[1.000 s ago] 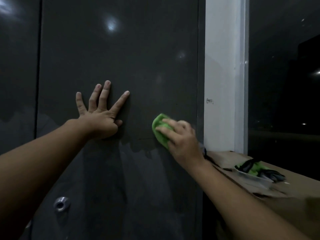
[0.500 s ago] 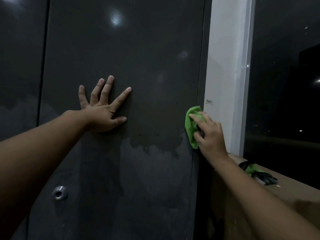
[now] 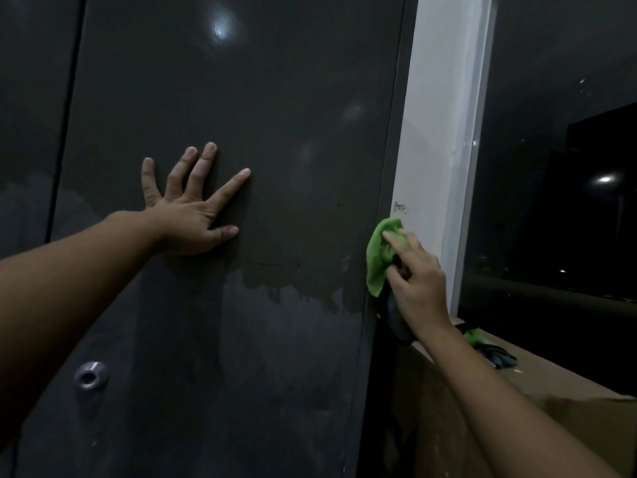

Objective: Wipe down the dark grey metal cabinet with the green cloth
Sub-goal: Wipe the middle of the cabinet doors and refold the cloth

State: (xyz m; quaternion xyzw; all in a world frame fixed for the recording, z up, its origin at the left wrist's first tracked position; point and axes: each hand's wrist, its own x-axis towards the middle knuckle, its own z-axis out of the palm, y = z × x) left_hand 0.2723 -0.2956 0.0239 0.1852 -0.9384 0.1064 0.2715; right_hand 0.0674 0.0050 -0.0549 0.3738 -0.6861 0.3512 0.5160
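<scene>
The dark grey metal cabinet (image 3: 275, 132) fills the left and middle of the head view. Its door shows a wiped, darker band above a duller lower area. My left hand (image 3: 193, 212) presses flat on the door with fingers spread. My right hand (image 3: 413, 281) holds the bunched green cloth (image 3: 379, 260) with curled fingers against the cabinet's right side edge.
A round metal lock (image 3: 90, 376) sits low on the door. A white pillar (image 3: 437, 132) stands right of the cabinet, beside a dark window (image 3: 558, 167). On the brown ledge (image 3: 551, 377) lie dark and green gloves (image 3: 489, 346).
My right hand moved the cloth rightward across the door to the cabinet's right edge and slightly up. My left hand stayed flat on the door.
</scene>
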